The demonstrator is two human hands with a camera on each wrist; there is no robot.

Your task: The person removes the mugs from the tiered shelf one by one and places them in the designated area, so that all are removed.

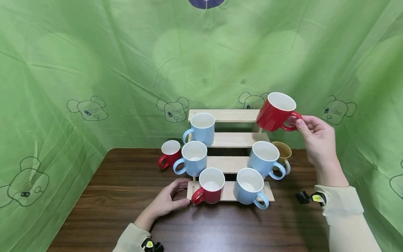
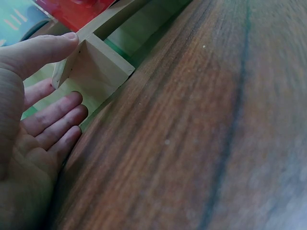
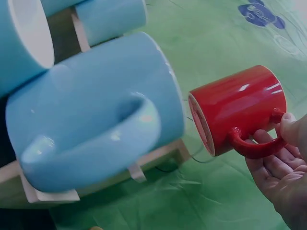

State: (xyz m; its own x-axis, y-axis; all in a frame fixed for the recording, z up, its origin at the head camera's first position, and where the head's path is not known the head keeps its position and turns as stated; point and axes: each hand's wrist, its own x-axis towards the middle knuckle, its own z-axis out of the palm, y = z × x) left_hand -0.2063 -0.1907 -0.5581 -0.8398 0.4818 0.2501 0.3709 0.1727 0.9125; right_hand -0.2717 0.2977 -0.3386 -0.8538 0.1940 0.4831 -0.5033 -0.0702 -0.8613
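Observation:
A red mug with a white inside hangs in the air at the upper right of the wooden tiered rack. My right hand pinches its handle between thumb and fingers; the right wrist view shows the red mug tilted. At the left end of the lowest tier, my left hand holds the board's end between thumb and forefinger. Its other fingers are loosely bent in the left wrist view. Light blue mugs and one red mug stand on the rack's tiers.
Behind the rack's left side stands another red mug on the dark wooden table. A yellowish mug is partly hidden at the rack's right. Green cloth hangs at the back and sides. A light blue mug looms close in the right wrist view.

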